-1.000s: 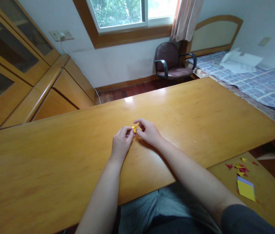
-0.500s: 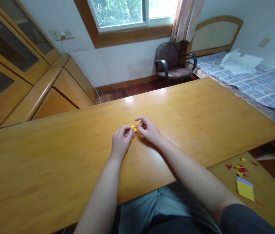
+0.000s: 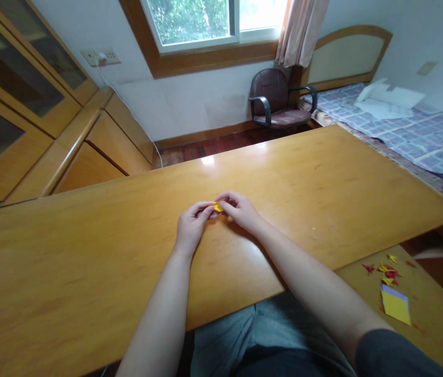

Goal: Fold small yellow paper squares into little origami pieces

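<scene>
A small folded piece of yellow paper [image 3: 217, 207] is pinched between my two hands over the middle of the wooden table [image 3: 99, 256]. My left hand [image 3: 193, 220] grips its left side between thumb and fingers. From the right, my right hand [image 3: 239, 210] closes thumb and forefinger on the other side. The fingers cover much of the paper, so its exact folded shape cannot be made out.
On a lower surface [image 3: 433, 314] at the right lie several small red and yellow folded paper figures [image 3: 389, 272] and a stack of yellow and purple paper sheets [image 3: 396, 306]. Beyond the table stand an armchair [image 3: 274, 97], a bed [image 3: 405, 131] and a cabinet [image 3: 68, 141].
My right forefinger has come down from its raised position onto the yellow paper. My left hand has shifted slightly left, its fingers now straighter.
</scene>
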### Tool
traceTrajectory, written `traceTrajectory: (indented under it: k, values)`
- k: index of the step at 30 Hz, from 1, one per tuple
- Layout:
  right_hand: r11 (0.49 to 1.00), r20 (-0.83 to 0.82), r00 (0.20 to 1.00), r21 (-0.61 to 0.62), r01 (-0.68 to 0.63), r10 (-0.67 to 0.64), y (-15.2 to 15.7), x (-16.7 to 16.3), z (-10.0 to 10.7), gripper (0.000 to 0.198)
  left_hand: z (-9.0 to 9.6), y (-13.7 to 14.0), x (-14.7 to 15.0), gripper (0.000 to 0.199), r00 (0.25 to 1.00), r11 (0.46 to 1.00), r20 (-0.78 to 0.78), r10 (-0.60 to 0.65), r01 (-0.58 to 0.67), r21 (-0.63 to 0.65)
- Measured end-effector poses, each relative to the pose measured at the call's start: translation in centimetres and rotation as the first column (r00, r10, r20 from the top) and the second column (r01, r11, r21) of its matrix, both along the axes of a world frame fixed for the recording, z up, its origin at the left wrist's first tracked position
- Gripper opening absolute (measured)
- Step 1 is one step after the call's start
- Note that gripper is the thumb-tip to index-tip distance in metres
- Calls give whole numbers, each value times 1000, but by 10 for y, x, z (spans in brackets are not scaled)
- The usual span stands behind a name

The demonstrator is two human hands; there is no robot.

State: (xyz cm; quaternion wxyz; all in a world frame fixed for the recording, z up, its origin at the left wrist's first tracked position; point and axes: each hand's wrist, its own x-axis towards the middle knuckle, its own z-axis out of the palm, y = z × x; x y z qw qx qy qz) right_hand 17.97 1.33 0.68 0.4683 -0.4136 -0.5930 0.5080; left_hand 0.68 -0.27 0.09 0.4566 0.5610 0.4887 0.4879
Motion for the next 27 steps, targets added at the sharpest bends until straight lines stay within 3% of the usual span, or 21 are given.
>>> traceTrajectory:
  k: [4, 8, 18, 27]
  values:
    - [996, -119, 992, -71, -46, 37, 0, -1, 2, 19, 1, 0, 1, 36, 999, 999, 47, -13, 15, -34]
    - [994, -106, 993, -88, -70, 60, 0, 0, 3, 20, 1, 0, 2, 35, 998, 999, 68, -6, 9, -47]
    - [989, 111, 993, 135, -66, 51, -5, 1, 1, 23, 0, 1, 0, 30, 998, 1000, 68, 13, -12, -23]
    - [995, 61, 998, 93, 29, -34, 0, -5, -5, 31, -1, 0, 1, 27, 998, 999, 50, 48, -48, 1]
